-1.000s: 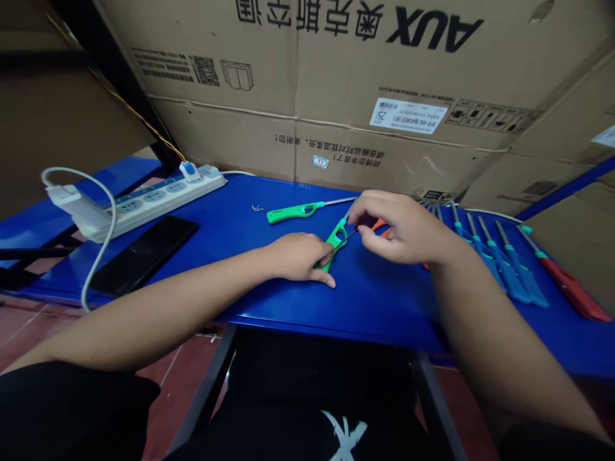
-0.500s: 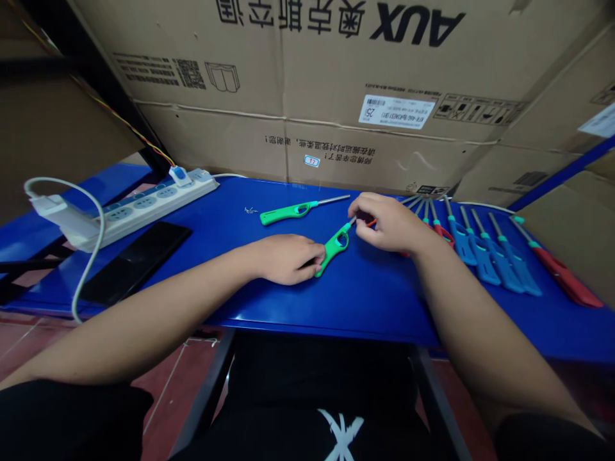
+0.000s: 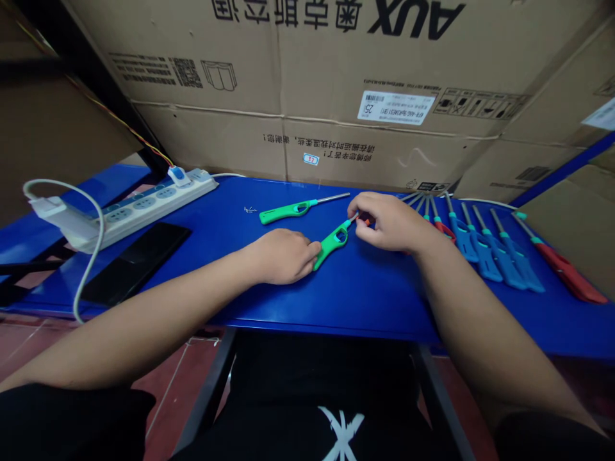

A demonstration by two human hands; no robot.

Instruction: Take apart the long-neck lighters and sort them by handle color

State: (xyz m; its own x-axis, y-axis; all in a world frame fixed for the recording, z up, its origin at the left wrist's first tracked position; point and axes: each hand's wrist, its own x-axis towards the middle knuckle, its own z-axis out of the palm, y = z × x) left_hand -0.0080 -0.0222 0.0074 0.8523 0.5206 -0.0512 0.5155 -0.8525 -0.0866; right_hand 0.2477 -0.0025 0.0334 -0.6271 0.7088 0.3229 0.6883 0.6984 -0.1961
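The left hand lies curled on the counter, with its fingertips against the near end of a green utility lighter. Its grip looks loose, and the view does not settle whether it has real hold of the handle. The lighter lies angled between the two hands, its steel nozzle pointing up toward the right hand.

The right hand's grip is a close pinch. Its thumb and fingers come together around a small orange-red piece just beyond the nozzle tip, though the fingers hide most of it, so what it is stays unclear.

Beyond the left hand, well clear of the grip, a second green utility lighter lies flat. To the right of the right hand is a fanned row of blue utility lighters, with a red utility lighter at its far end. Farther left of the left hand are a white power strip and a black smartphone. Cardboard cartons stand along the counter's far edge.
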